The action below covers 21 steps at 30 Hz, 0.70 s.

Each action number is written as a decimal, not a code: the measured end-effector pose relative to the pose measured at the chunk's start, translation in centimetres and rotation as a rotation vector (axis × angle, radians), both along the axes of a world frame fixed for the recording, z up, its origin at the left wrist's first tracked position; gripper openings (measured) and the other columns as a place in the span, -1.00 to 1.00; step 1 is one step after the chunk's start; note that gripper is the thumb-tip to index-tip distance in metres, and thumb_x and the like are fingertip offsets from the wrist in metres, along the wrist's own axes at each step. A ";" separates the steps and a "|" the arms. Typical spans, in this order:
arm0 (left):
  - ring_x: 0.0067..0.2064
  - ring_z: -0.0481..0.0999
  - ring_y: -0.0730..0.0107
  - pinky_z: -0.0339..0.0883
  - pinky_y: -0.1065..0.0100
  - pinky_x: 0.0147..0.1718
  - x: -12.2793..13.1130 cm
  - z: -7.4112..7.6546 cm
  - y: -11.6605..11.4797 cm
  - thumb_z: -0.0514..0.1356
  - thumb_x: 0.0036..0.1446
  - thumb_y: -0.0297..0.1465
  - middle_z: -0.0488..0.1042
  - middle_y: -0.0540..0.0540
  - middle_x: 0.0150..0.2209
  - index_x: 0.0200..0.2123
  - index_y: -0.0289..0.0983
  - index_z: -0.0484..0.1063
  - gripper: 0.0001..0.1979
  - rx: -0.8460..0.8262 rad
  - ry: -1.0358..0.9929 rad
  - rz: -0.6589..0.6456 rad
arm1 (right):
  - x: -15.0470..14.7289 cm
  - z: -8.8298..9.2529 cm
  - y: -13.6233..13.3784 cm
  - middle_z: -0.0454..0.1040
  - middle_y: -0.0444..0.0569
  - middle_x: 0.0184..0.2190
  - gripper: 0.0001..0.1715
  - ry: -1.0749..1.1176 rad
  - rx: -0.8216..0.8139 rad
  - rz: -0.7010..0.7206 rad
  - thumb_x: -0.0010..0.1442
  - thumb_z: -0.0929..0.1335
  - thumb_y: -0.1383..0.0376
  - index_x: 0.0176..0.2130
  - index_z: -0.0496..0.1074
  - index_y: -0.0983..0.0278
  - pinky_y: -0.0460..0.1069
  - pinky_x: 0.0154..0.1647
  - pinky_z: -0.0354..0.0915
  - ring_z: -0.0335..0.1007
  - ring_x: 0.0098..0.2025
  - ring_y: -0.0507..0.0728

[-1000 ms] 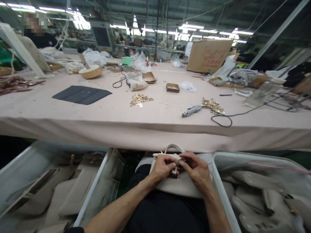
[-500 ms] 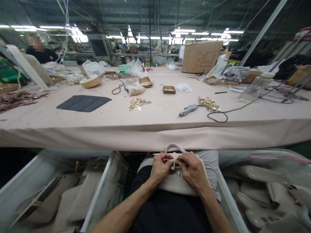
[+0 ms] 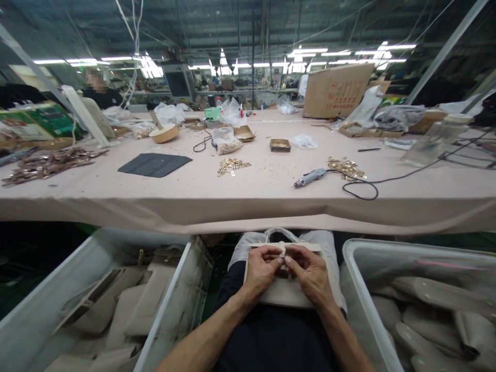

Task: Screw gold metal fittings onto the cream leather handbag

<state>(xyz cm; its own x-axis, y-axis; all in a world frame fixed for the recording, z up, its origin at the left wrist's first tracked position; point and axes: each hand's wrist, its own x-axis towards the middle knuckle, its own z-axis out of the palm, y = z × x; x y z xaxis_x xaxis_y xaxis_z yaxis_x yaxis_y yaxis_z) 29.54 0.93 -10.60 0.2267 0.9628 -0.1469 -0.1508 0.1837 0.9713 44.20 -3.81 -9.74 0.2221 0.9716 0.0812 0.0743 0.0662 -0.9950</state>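
A beige handbag (image 3: 281, 298) rests on my lap, its curved handle (image 3: 284, 231) up towards the table edge. My left hand (image 3: 262, 266) is closed at the bag's upper front, thumb and fingertips pinching a short pale strap (image 3: 282, 248) at the middle. From the other side my right hand (image 3: 310, 267) pinches at the same strap, fingertips almost meeting the left ones. The fingers hide most of the strap and the fitting beneath it.
Bins of beige bags stand at left (image 3: 155, 315) and right (image 3: 364, 294). On the table (image 3: 232, 188) lie an electric screwdriver (image 3: 310, 177), gold-coloured metal parts (image 3: 346, 168), a small box (image 3: 280, 145) and a dark board (image 3: 155, 164). A person (image 3: 101, 93) is at back left.
The view has swung left, shifting the scene rightward. My fingertips have drawn closer together on the strap, and the bag's front fitting is now more covered.
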 end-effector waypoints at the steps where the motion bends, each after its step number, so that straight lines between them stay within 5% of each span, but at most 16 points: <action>1: -0.33 0.65 0.18 0.55 0.27 -0.31 0.1 0.2 -0.1 0.49 -0.16 -0.37 0.65 -0.20 -0.37 -0.29 -0.40 0.62 -0.67 0.007 0.010 0.005 | 0.2 0.0 -0.1 0.52 -0.01 -0.31 -0.55 -0.020 0.012 -0.027 0.17 0.46 0.10 -0.02 0.52 0.29 -0.02 -0.37 0.44 0.47 -0.37 0.11; 7: -0.31 0.66 0.14 0.55 0.26 -0.29 0.5 1.3 -0.7 0.48 -0.12 -0.36 0.66 -0.25 -0.34 -0.25 -0.41 0.63 -0.67 0.014 0.056 -0.021 | 0.8 -0.5 -0.4 0.55 0.03 -0.28 -0.65 -0.040 0.037 -0.042 0.21 0.44 0.10 -0.09 0.58 0.26 -0.03 -0.37 0.45 0.49 -0.33 0.13; 13: -0.27 0.66 0.15 0.56 0.27 -0.27 0.5 0.7 -0.4 0.41 -0.07 -0.43 0.67 -0.24 -0.29 -0.21 -0.40 0.62 -0.70 0.036 0.081 -0.047 | 0.5 -0.1 -0.3 0.53 0.04 -0.32 -0.70 -0.095 0.089 -0.035 0.22 0.42 0.11 -0.17 0.62 0.26 -0.03 -0.38 0.44 0.48 -0.31 0.14; 17: -0.27 0.67 0.13 0.57 0.24 -0.27 0.1 0.5 -0.3 0.37 -0.04 -0.46 0.67 -0.26 -0.29 -0.19 -0.41 0.60 -0.72 0.042 0.064 -0.070 | 0.2 0.1 0.0 0.54 0.04 -0.29 -0.74 -0.097 0.049 -0.011 0.20 0.44 0.16 -0.18 0.61 0.27 0.01 -0.28 0.47 0.49 -0.30 0.15; 21: -0.26 0.68 0.15 0.56 0.27 -0.24 -0.5 0.7 -0.6 0.35 -0.03 -0.49 0.67 -0.24 -0.28 -0.21 -0.40 0.60 -0.75 0.055 0.053 -0.064 | -0.2 -0.1 0.3 0.54 0.00 -0.37 -0.67 -0.020 -0.058 -0.013 0.12 0.49 0.15 -0.16 0.55 0.28 0.00 -0.40 0.45 0.49 -0.39 0.15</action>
